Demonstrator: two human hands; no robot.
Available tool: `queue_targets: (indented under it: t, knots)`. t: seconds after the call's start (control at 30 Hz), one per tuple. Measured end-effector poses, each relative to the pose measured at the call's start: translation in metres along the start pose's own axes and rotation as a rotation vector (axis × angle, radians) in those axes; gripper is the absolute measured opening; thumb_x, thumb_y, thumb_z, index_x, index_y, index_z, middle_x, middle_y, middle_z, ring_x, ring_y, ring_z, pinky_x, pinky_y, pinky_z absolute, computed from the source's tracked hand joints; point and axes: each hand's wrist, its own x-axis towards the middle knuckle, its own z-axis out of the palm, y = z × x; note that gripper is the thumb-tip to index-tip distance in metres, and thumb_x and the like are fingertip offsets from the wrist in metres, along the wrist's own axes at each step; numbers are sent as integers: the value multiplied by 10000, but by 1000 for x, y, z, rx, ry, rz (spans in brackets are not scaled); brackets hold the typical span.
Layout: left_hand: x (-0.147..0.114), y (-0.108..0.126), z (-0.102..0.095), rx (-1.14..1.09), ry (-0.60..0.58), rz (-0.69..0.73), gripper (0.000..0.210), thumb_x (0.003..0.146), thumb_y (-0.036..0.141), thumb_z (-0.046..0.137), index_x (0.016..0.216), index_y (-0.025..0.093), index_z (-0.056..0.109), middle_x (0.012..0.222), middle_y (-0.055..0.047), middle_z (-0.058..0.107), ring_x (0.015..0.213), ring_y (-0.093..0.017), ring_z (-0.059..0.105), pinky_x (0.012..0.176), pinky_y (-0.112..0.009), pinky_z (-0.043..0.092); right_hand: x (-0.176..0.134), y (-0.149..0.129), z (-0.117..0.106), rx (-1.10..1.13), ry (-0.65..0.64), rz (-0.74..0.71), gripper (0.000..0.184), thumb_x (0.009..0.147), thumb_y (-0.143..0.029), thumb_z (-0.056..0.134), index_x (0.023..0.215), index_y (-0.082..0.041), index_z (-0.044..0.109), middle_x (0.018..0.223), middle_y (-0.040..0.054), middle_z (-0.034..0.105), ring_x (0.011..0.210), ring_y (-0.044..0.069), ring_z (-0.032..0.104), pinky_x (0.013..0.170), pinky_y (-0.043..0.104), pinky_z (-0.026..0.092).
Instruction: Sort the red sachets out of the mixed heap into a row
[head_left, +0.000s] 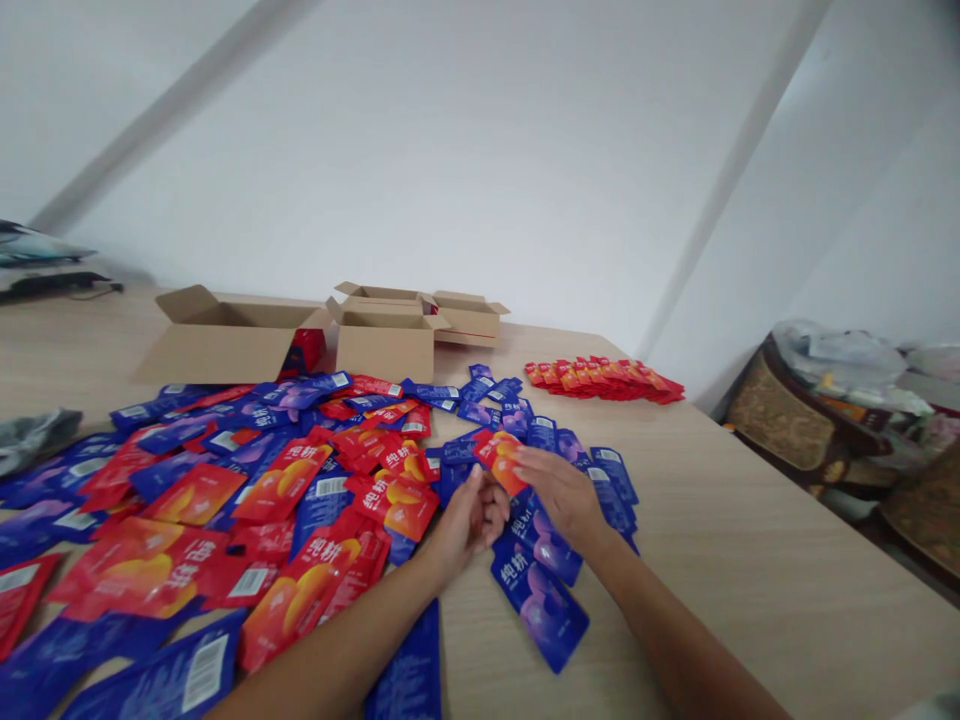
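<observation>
Hands (pixel 562 492) apart — red pouch (pixel 498 458) between them, blue pouches (pixel 541 608) beneath

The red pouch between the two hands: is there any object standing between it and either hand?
Nothing visible stands in the way. The right hand's fingers overlap the right edge of the red pouch; the left hand is close on the other side. Whether it touches is unclear.

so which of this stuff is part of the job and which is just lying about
Likely part of the job:
red pouch at the right hand
red and blue pouches near the left hand
row of red pouches
open cardboard boxes

Likely just lying about:
grey cloth
plastic bags
brown patterned furniture
</observation>
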Motion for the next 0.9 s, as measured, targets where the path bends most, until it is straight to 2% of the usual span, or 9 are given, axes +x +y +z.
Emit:
queue_targets:
  t: [0.07, 0.13, 0.2, 0.27, 0.37, 0.43, 0.63, 0.77, 0.9]
  knots:
    - [0, 1, -1, -45, 15, -4, 448, 761, 615, 527, 817, 172, 489, 566, 37, 540, 337, -42, 372, 302, -159, 169, -2, -2, 11, 61, -142, -103, 293, 893, -188, 431, 1083, -254, 645, 1209, 42, 614, 1180, 195, 513, 1001, 438, 418]
    - [0, 2, -2, -28, 65, 39, 379, 733, 516, 632, 811, 175, 485, 517, 60, 524, 321, -34, 358, 309, -153, 182, -4, -2, 19, 103, -113, -91, 316, 890, -174, 404, 1072, -258, 648, 1227, 44, 601, 1196, 199, 494, 1008, 448, 403]
    - [0, 1, -3, 22, 76, 71, 348, 730, 465, 656, 819, 169, 495, 495, 75, 501, 317, -28, 332, 317, -154, 182, -3, -2, 25, 141, 36, 68, 317, 891, -194, 391, 1081, -259, 636, 1209, 52, 604, 1169, 206, 508, 992, 439, 404]
    - [0, -1, -3, 80, 35, 75, 339, 729, 436, 665, 853, 156, 519, 512, 78, 495, 335, -25, 322, 333, -155, 186, -3, 0, 31, 228, 149, 322, 305, 899, -257, 407, 1145, -248, 588, 1140, 62, 626, 1079, 205, 558, 933, 403, 441]
    - [0, -6, 0, 129, -66, 52, 370, 669, 416, 718, 863, 147, 553, 560, 67, 516, 393, -34, 361, 385, -160, 253, -2, 2, 43, 420, 112, 632, 310, 855, -393, 517, 1090, -206, 595, 945, 47, 665, 866, 189, 614, 775, 319, 494]
    - [-1, -8, 2, 194, -113, 13, 372, 637, 445, 729, 793, 149, 565, 531, 67, 508, 398, -44, 362, 403, -172, 272, -2, 1, 50, 524, 76, 732, 326, 793, -443, 598, 983, -180, 625, 852, 31, 662, 753, 168, 605, 679, 274, 490]
    - [-6, -6, 0, 450, -254, -85, 431, 710, 543, 597, 513, 170, 506, 385, 49, 456, 333, -57, 319, 375, -200, 222, 3, -12, 48, 759, 229, 775, 314, 706, -404, 698, 940, -213, 610, 791, -21, 643, 631, 107, 571, 592, 215, 469]
    - [-6, -12, -3, 474, -295, -93, 363, 708, 492, 622, 575, 168, 526, 401, 66, 439, 338, -60, 313, 371, -193, 221, 6, -11, 37, 784, 198, 807, 300, 697, -451, 691, 854, -206, 617, 669, -29, 617, 524, 101, 545, 517, 214, 449]
    - [-5, -17, -3, 496, -318, -146, 358, 697, 494, 648, 626, 160, 542, 443, 78, 422, 360, -52, 306, 368, -188, 210, 4, 1, 31, 678, 239, 805, 343, 738, -529, 622, 729, -187, 602, 582, -23, 576, 476, 107, 510, 456, 215, 402]
